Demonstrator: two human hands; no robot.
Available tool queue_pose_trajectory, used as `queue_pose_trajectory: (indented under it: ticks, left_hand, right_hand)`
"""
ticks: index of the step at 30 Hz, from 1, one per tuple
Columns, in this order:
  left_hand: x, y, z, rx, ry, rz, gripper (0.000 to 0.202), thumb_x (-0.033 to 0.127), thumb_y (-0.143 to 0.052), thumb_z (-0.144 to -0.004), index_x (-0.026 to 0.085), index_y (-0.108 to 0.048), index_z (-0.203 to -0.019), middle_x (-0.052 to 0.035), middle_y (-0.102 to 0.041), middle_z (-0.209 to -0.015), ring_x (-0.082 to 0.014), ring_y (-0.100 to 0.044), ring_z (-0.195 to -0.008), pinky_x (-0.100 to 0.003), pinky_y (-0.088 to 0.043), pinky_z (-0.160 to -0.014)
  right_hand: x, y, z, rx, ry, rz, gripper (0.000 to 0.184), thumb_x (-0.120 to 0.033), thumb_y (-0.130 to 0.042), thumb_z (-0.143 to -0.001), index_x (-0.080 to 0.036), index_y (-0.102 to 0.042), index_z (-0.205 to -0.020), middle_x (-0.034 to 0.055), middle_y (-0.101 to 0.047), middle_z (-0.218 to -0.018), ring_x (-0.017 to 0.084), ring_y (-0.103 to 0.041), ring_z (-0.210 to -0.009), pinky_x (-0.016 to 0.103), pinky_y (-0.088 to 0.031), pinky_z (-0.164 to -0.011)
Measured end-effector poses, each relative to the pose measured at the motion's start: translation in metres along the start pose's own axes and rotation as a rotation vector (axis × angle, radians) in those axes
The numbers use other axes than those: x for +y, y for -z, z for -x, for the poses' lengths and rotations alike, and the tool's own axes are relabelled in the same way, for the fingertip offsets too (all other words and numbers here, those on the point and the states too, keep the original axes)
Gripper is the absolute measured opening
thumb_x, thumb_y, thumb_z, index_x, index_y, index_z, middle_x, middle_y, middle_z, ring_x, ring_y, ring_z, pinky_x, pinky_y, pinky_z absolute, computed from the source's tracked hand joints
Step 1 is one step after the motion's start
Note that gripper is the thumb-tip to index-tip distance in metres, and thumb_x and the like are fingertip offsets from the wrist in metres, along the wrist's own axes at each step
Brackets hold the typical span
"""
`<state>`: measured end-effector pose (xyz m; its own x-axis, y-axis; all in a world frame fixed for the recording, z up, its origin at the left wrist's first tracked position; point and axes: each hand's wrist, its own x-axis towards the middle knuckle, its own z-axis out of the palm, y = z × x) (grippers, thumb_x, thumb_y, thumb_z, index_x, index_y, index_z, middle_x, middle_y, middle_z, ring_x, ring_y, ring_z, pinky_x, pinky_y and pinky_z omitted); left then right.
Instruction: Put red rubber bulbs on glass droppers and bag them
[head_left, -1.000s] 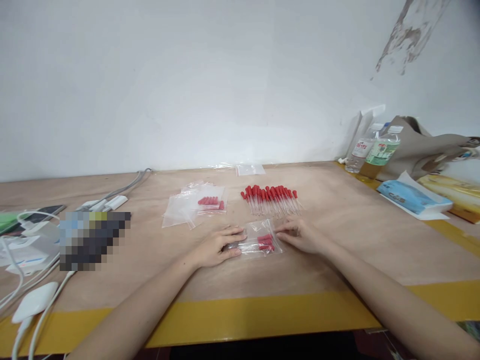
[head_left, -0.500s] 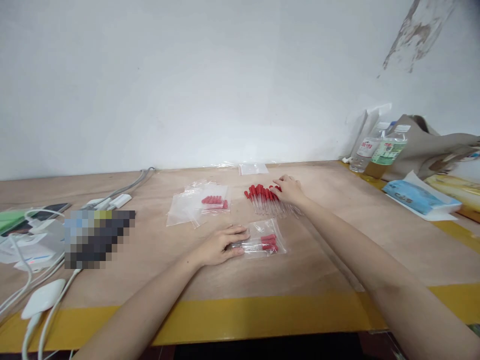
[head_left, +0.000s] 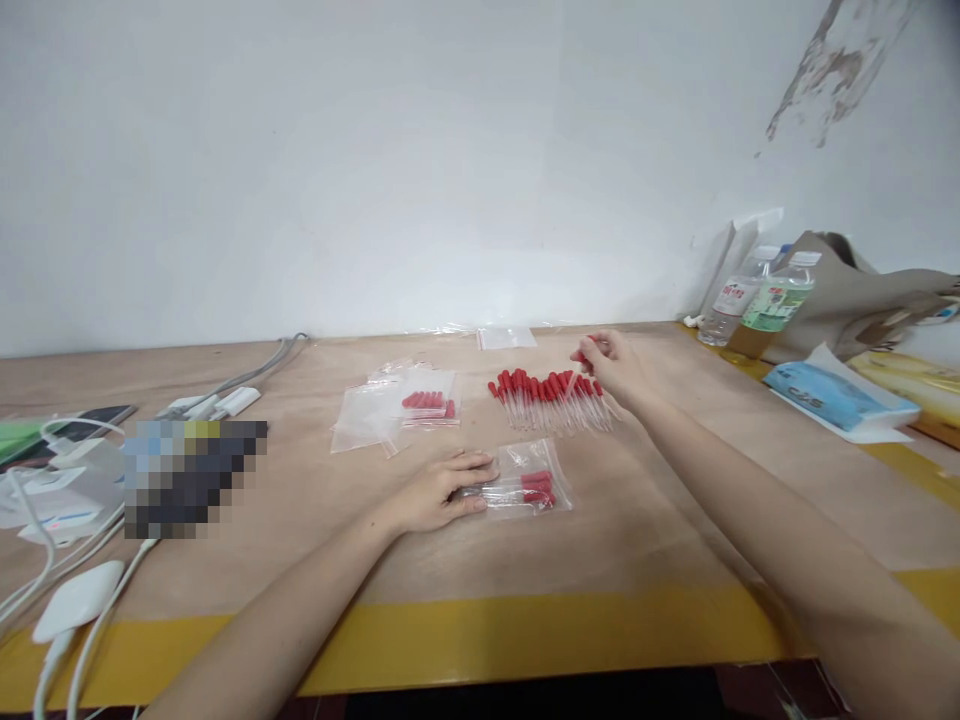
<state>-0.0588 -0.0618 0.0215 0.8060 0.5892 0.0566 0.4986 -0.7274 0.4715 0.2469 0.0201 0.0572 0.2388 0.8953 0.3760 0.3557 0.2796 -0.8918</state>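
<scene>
My left hand [head_left: 439, 492] rests on the table with its fingers and thumb on the left end of a clear zip bag [head_left: 529, 455]. Inside that bag lie a few red-bulbed droppers [head_left: 538, 482], their tubes partly under the fingers. My right hand [head_left: 616, 368] is raised above the right end of a pile of droppers [head_left: 534, 390], closed on a single dropper [head_left: 584, 354] by its red bulb. Its clear tube slants down toward the pile. Left of the pile, filled zip bags [head_left: 424, 400] with red bulbs lie beside flat zip bags [head_left: 360, 420].
Another flat bag [head_left: 508, 339] lies by the wall. Chargers and white cables [head_left: 82, 600] crowd the left, near a pixelated object [head_left: 195, 480]. On the right are two bottles [head_left: 776, 300], a blue tissue pack [head_left: 832, 390] and a brown bag [head_left: 847, 300]. Yellow tape [head_left: 525, 640] runs along the front edge.
My right hand has lifted off the pile, up and to the right, with one dropper in its fingers. The pile's right end now shows. My left hand has stayed on the bag.
</scene>
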Motion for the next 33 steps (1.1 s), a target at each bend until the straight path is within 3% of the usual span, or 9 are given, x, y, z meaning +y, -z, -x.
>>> queue_pose_trajectory:
  ticks: [3, 8, 12, 15, 17, 21, 28, 31, 33]
  left_hand:
    - [0.000, 0.000, 0.000, -0.005, 0.006, 0.003, 0.045, 0.044, -0.043, -0.085, 0.030, -0.041, -0.128, -0.0021, -0.034, -0.139, -0.0200, -0.028, -0.129, -0.040, -0.022, -0.106]
    - [-0.001, -0.002, 0.000, 0.005, 0.021, 0.002, 0.045, 0.045, -0.042, -0.085, 0.031, -0.041, -0.128, -0.0005, -0.033, -0.139, -0.0202, -0.026, -0.130, -0.040, -0.023, -0.106]
    - [0.002, -0.002, 0.001, 0.028, 0.025, 0.001, 0.049, 0.046, -0.043, -0.084, 0.031, -0.037, -0.130, -0.0007, -0.035, -0.138, -0.0216, -0.028, -0.129, -0.040, -0.023, -0.105]
    - [0.006, 0.000, 0.001, 0.040, 0.052, -0.008, 0.056, 0.047, -0.043, -0.084, 0.031, -0.027, -0.135, -0.0006, -0.036, -0.138, -0.0232, -0.029, -0.128, -0.041, -0.024, -0.104]
    - [0.007, 0.001, 0.001, 0.042, 0.053, -0.017, 0.057, 0.047, -0.043, -0.084, 0.031, -0.025, -0.136, -0.0007, -0.036, -0.138, -0.0238, -0.030, -0.127, -0.041, -0.026, -0.103]
    - [0.007, 0.001, 0.001, 0.043, 0.032, -0.036, 0.056, 0.046, -0.042, -0.085, 0.030, -0.026, -0.135, -0.0016, -0.037, -0.137, -0.0234, -0.032, -0.125, -0.040, -0.027, -0.103]
    - [0.007, 0.000, 0.000, 0.059, 0.016, -0.029, 0.055, 0.045, -0.044, -0.084, 0.030, -0.027, -0.135, -0.0011, -0.039, -0.136, -0.0222, -0.033, -0.124, -0.039, -0.027, -0.103]
    - [0.006, -0.001, 0.000, 0.065, 0.011, -0.026, 0.055, 0.044, -0.044, -0.085, 0.030, -0.028, -0.135, -0.0015, -0.040, -0.135, -0.0222, -0.034, -0.123, -0.039, -0.028, -0.102]
    - [0.005, -0.001, 0.000, 0.073, 0.005, -0.019, 0.054, 0.044, -0.044, -0.084, 0.030, -0.029, -0.134, -0.0023, -0.041, -0.134, -0.0226, -0.036, -0.122, -0.039, -0.029, -0.101]
  right_hand:
    - [0.006, 0.016, 0.034, 0.069, -0.046, -0.230, 0.043, -0.058, -0.056, -0.067, -0.021, -0.039, -0.082, -0.0013, -0.061, -0.067, 0.008, -0.051, -0.049, 0.020, -0.042, -0.048]
    - [0.028, 0.015, 0.083, 0.086, -0.270, -0.405, 0.041, -0.053, -0.063, -0.063, -0.021, -0.041, -0.075, -0.0005, -0.061, -0.066, 0.009, -0.054, -0.047, 0.023, -0.047, -0.048]
    - [0.029, 0.003, 0.101, -0.001, -0.461, -0.601, 0.027, -0.040, -0.065, -0.068, -0.021, -0.044, -0.071, 0.0026, -0.063, -0.069, 0.014, -0.062, -0.059, 0.028, -0.053, -0.058]
    - [0.022, 0.000, 0.109, -0.143, -0.516, -0.626, 0.025, -0.035, -0.067, -0.066, -0.020, -0.048, -0.071, 0.0031, -0.063, -0.071, 0.015, -0.063, -0.068, 0.029, -0.053, -0.067]
    - [0.019, 0.001, 0.112, -0.269, -0.452, -0.502, 0.026, -0.035, -0.068, -0.065, -0.019, -0.051, -0.075, 0.0015, -0.062, -0.069, 0.013, -0.061, -0.065, 0.028, -0.051, -0.065]
    - [0.018, 0.002, 0.114, -0.434, -0.178, -0.086, 0.028, -0.039, -0.067, -0.064, -0.016, -0.057, -0.077, -0.0018, -0.056, -0.062, 0.009, -0.050, -0.054, 0.024, -0.043, -0.054]
    - [0.026, -0.018, 0.114, -0.393, 0.184, 0.216, 0.016, -0.032, -0.060, -0.071, -0.020, -0.068, -0.078, 0.0051, -0.057, -0.085, 0.016, -0.053, -0.078, 0.030, -0.044, -0.071]
    - [0.028, -0.019, 0.114, -0.450, 0.246, 0.264, 0.018, -0.029, -0.054, -0.076, -0.022, -0.070, -0.083, 0.0049, -0.060, -0.084, 0.017, -0.054, -0.081, 0.032, -0.043, -0.075]
    - [0.028, -0.017, 0.114, -0.505, 0.205, 0.262, 0.020, -0.030, -0.053, -0.077, -0.022, -0.070, -0.085, 0.0037, -0.062, -0.081, 0.016, -0.055, -0.076, 0.031, -0.044, -0.071]
